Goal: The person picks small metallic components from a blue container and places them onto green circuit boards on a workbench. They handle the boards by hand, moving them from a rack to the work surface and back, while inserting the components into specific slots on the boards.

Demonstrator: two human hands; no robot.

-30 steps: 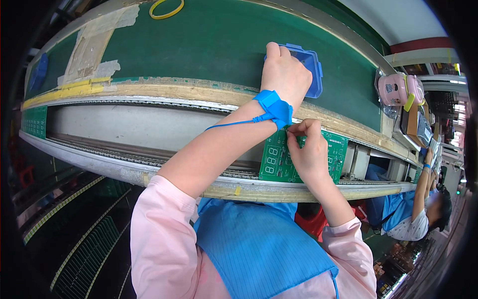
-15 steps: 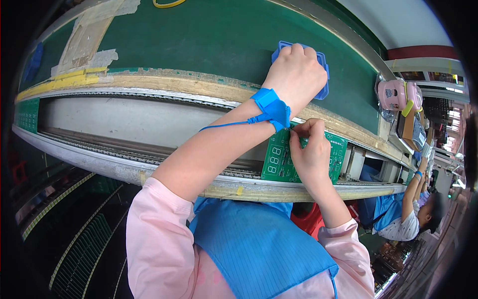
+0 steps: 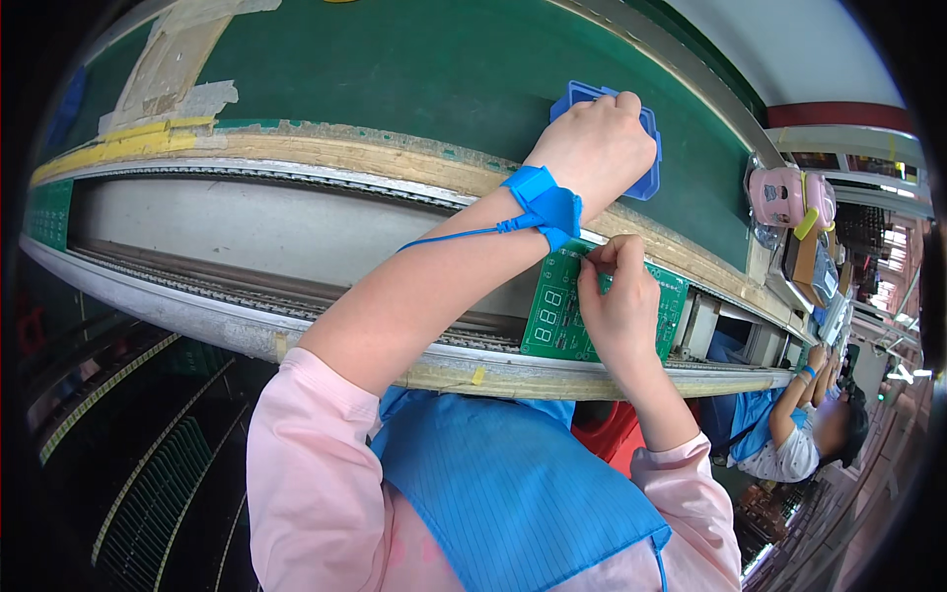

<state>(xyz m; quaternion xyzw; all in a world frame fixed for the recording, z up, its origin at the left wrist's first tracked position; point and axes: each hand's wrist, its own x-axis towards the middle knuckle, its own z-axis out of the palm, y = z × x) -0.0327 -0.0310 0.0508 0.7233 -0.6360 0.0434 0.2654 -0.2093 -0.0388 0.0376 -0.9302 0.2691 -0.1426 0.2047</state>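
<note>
My left hand (image 3: 597, 148), a blue strap (image 3: 541, 207) with a cord on its wrist, reaches into a small blue plastic bin (image 3: 646, 183) on the green surface. Its knuckles face up, and its fingers and the bin's contents are hidden beneath. Just below it, my right hand (image 3: 621, 306) is over a green circuit board (image 3: 547, 326). Thumb and forefinger are pinched near the board's upper edge; whatever they hold is too small to make out. The board bears three digit outlines at its left and sits across the rails of a conveyor track.
The metal rail (image 3: 227, 326) runs along my front, with another green board (image 3: 49, 212) at its far left. Below it stands a dark rack (image 3: 168, 483) of slotted boards. At right are a pink container (image 3: 776, 197), a cardboard box (image 3: 809, 259) and a co-worker (image 3: 789, 434).
Both hands keep nearly the same pose, with the left still at the bin and the right still pinched over the board. The view has shifted slightly. The co-worker's arms have lowered.
</note>
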